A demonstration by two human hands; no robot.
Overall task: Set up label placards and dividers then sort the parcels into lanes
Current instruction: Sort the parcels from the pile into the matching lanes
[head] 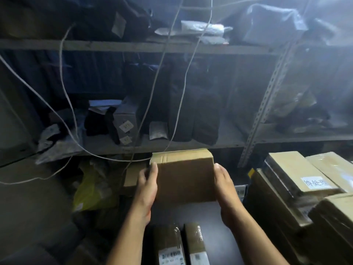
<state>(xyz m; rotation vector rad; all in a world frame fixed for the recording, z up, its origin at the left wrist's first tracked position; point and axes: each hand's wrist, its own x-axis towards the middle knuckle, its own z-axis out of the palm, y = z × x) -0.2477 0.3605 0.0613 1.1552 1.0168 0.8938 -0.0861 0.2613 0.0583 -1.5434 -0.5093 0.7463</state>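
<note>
Two shelves of a metal rack [133, 47] fill the far side. Its upper shelf carries dark bags and plastic-wrapped packets. Its lower shelf [200, 144] carries upright dark bags, a grey carton [126, 119] with two small labels and a flat envelope [158, 130]. At the right sits a stack of parcels [290, 169] in brown cardboard, one near the top bearing a white label [315, 182].

A cardboard box [185, 178] is held up in mid-view, in front of the lower shelf's edge and above the grey bench [210, 217]. The left hand [148, 186] is curled round its left edge; the right hand [225, 190] clasps its right edge, fingers hidden behind. A yellow bag [91, 190] slumps low on the left. Two slim parcels [168, 243] lie side by side at the bench's near edge. Thin cables [160, 73] hang across the shelves, one ending behind the box's top-left corner.

Bare bench shows between the box and the slim parcels; the stack crowds the right side.
</note>
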